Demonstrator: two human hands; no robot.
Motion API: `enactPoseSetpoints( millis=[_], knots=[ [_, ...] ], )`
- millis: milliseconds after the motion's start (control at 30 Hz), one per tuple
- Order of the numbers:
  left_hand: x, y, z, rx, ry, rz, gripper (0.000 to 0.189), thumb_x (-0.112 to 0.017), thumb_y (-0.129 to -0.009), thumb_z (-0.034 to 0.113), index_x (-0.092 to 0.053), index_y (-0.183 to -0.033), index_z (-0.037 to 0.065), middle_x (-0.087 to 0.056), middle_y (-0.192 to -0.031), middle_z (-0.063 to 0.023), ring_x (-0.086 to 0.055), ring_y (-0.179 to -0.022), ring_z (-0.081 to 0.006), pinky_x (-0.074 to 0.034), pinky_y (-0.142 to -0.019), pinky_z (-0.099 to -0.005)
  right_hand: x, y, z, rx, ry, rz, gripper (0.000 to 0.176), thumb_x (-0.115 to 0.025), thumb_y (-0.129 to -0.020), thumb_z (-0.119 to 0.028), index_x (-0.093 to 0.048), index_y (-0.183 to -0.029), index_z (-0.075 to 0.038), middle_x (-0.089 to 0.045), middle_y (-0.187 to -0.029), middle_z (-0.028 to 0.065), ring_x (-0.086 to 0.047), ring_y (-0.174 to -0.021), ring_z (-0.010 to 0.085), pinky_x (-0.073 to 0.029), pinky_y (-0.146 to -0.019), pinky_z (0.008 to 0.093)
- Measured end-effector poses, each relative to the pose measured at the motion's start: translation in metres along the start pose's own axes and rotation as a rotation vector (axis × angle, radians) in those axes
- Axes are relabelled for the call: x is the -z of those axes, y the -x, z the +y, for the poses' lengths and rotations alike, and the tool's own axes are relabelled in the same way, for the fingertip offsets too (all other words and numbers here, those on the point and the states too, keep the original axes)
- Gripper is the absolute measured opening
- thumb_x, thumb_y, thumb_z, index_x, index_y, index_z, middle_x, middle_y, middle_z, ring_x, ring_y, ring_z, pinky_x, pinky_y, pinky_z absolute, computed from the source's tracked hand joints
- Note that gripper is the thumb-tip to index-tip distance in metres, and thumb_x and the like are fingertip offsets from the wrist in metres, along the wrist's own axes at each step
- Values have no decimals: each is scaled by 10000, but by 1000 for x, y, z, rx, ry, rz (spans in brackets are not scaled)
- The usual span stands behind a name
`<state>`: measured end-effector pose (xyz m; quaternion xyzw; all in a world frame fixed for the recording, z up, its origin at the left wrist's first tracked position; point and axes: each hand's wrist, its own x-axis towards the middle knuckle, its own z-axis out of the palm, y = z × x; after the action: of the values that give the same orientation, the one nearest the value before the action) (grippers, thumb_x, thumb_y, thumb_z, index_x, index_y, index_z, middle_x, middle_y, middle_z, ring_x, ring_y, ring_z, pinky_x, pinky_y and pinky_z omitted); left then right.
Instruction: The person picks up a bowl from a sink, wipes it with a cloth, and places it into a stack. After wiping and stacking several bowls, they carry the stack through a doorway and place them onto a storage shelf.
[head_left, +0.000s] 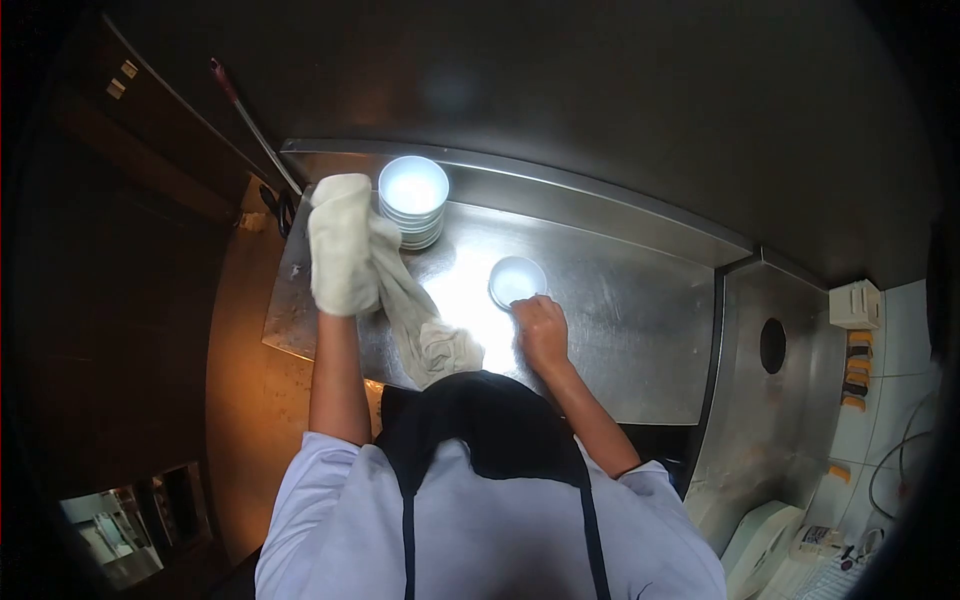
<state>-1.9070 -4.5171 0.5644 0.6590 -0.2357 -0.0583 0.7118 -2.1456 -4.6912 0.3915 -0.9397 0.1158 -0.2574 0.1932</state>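
A cream-white towel (408,310) covers my left hand (343,248) like a mitt, hiding the fingers. Its loose end trails down over the steel counter and bunches up near my apron. Just beyond the wrapped hand stands a stack of white bowls (414,186), several high. My right hand (541,328) has its fingers bent at the near rim of a small white bowl (517,278), which sits on the counter (630,320) to the right of the stack.
A raised steel ledge (560,185) runs along the back of the counter. At the back left corner leans a long-handled tool (245,115) with a red end. Further right is a steel surface with a round dark hole (773,346). A white box (855,304) hangs on the tiled wall.
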Motion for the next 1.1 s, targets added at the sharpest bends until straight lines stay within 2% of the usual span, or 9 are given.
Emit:
enactPoseSetpoints(
  millis=[167, 300, 467, 500, 633, 733, 867, 967, 1100],
  knots=[
    [-5, 55, 22, 184, 403, -58, 214, -583, -1004, 226, -618, -1109, 44, -638, -928, -50, -584, -732, -123, -459, -611, -265, 48, -17, -39, 62, -126, 134, 209, -676, -743, 3, -720, -933, -72, -720, -897, 64, -669, -919, 252, -495, -809, 380],
    [-16, 102, -22, 566, 364, -336, 364, -606, -1011, 351, -611, -1202, 41, -676, -902, -75, -583, -735, -126, -421, -581, -238, 80, -23, -68, 144, -252, 189, 238, -700, -731, 27, -727, -947, -69, -742, -923, 47, -686, -914, 248, -504, -809, 378],
    [-52, 120, -22, 341, 82, -572, 335, -616, -973, 209, -570, -1249, 25, -656, -1019, -94, -605, -786, -152, -468, -652, -260, 98, -15, -79, 200, -171, 88, 231, -755, -784, -90, -711, -1008, -50, -722, -1107, 81, -645, -1130, 303, -487, -959, 459],
    [-56, 120, -21, 288, 37, -604, 338, -618, -965, 180, -562, -1258, 22, -652, -1042, -98, -610, -797, -157, -477, -666, -264, 102, -8, -77, 172, -83, 15, 334, -770, -821, -237, -686, -1069, -28, -665, -1256, 114, -535, -1307, 368, -377, -1090, 569],
    [-84, 117, -10, 94, -81, -730, 379, -626, -934, 66, -529, -1296, 9, -636, -1136, -113, -628, -838, -177, -515, -723, -282, 111, 16, -70, 46, 47, 69, 497, -722, -857, -396, -644, -1147, 0, -596, -1366, 135, -385, -1427, 432, -205, -1148, 676],
    [-107, 122, 10, 398, 31, -805, 404, -639, -925, 44, -527, -1313, 27, -638, -1091, -87, -627, -841, -156, -519, -733, -278, 121, 35, -72, -86, 61, 135, 482, -690, -886, -374, -632, -1178, 4, -612, -1349, 124, -392, -1422, 435, -194, -1158, 665],
    [-136, 137, 15, 182, -80, -978, 517, -447, -1055, 430, -475, -1337, -2, -632, -1053, -65, -565, -679, -103, -488, -620, -249, 130, 72, -64, -302, 87, 241, 546, -619, -942, -332, -531, -1345, 25, -456, -1490, 232, -316, -1445, 493, -165, -1166, 662],
    [-160, 149, 24, 417, 37, -993, 541, -443, -1045, 480, -495, -1345, 33, -620, -988, -37, -570, -722, -114, -493, -633, -245, 152, 86, -66, -468, 186, 486, 660, -585, -970, -287, -365, -1501, 38, -211, -1588, 355, -223, -1461, 553, -179, -1173, 633],
    [-172, 158, 19, 718, 350, -1041, 605, -410, -1030, 577, -504, -1364, 81, -627, -1022, -37, -607, -812, -144, -513, -664, -268, 156, 113, -56, -600, 120, 550, 676, -628, -951, -258, -368, -1498, 40, -268, -1584, 322, -266, -1474, 484, -243, -1191, 518]
  ],
)
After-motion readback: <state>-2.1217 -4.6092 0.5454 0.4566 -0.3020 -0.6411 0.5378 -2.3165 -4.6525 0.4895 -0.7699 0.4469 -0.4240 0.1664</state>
